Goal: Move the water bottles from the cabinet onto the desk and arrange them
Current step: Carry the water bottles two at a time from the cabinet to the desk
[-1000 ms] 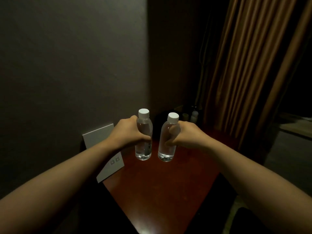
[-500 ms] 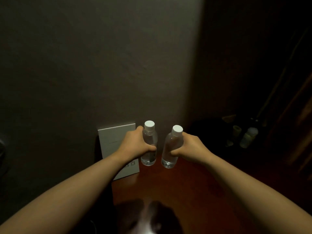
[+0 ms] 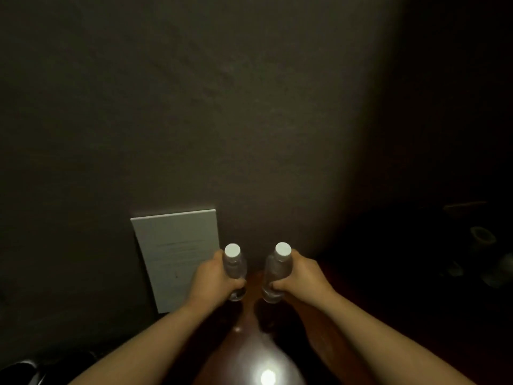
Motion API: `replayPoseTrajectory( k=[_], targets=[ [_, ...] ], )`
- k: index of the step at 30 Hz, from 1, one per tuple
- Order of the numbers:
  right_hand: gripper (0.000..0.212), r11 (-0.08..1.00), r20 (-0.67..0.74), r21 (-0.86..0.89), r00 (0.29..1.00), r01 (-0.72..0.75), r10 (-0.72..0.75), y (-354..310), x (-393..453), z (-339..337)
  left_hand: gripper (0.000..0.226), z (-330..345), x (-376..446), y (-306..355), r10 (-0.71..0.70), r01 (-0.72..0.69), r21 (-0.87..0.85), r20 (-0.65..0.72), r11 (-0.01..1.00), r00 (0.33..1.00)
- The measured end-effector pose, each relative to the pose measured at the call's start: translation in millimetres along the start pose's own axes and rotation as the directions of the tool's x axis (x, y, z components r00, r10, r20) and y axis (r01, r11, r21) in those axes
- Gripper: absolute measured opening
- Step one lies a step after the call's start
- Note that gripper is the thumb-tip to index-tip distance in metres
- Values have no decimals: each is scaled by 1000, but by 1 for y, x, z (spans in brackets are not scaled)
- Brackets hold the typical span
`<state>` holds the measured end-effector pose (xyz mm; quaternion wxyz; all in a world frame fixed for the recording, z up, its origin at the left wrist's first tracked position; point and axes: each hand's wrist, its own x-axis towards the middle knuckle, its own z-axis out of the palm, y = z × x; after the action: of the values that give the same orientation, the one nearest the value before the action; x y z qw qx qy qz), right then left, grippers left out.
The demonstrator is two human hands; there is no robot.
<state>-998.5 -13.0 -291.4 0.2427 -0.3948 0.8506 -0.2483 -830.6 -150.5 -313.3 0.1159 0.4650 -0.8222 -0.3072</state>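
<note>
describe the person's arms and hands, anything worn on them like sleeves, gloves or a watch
Both forearms are bare as far as the frame shows: no sleeves in view. The left hand and right hand wear no gloves, and no watch, bracelet or ring is visible on either, though the dim light could hide small details.

You'll read nothing here; white card (image 3: 177, 259) against the wall carries faint printed lines, too dim and blurred to make out; bottles show no legible label.
</note>
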Motion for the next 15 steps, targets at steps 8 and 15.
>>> replayPoseTrajectory(
  k=[8, 15],
  targets=[
    [58, 999, 95, -8, 995, -40, 41, 44, 63, 51, 59, 61, 35, -29, -83, 83, 9, 5, 997, 997],
    [47, 1000, 107, -4, 994, 6, -6, 50, 89, 72, 58, 89, 49, -37, -77, 77, 33, 5, 997, 997]
  ],
)
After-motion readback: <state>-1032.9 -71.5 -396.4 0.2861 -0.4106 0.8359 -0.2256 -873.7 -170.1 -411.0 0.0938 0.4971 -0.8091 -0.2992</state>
